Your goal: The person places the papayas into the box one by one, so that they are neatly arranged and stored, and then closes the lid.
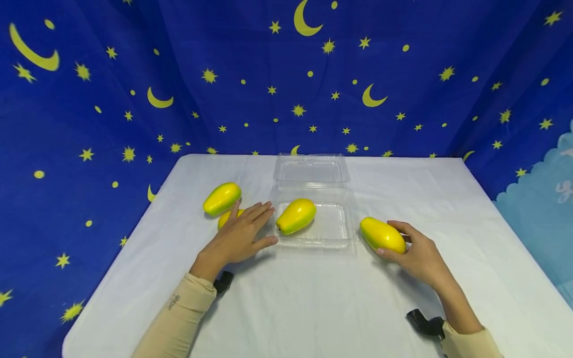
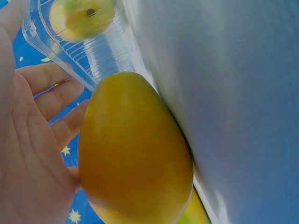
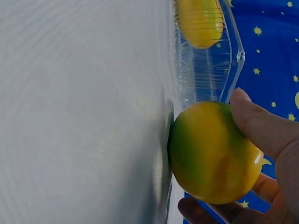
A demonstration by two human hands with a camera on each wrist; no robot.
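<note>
My right hand (image 1: 421,256) holds a yellow-green papaya (image 1: 382,235) between thumb and fingers, just right of a clear plastic container (image 1: 333,243). In the right wrist view the thumb (image 3: 261,121) lies along one side of this fruit. My left hand (image 1: 239,233) is spread flat, palm down, left of the container, its fingertips near the container's wall. Partly hidden behind it is another papaya (image 2: 135,154), large in the left wrist view beside the palm. Inside the container one papaya (image 1: 296,217) lies tilted toward the left side.
One more papaya (image 1: 222,198) lies on the white table (image 1: 304,303) at the left, behind the left hand. The container's hinged lid (image 1: 311,170) lies open toward the back edge. A blue curtain (image 1: 250,59) with yellow stars and moons hangs behind the table.
</note>
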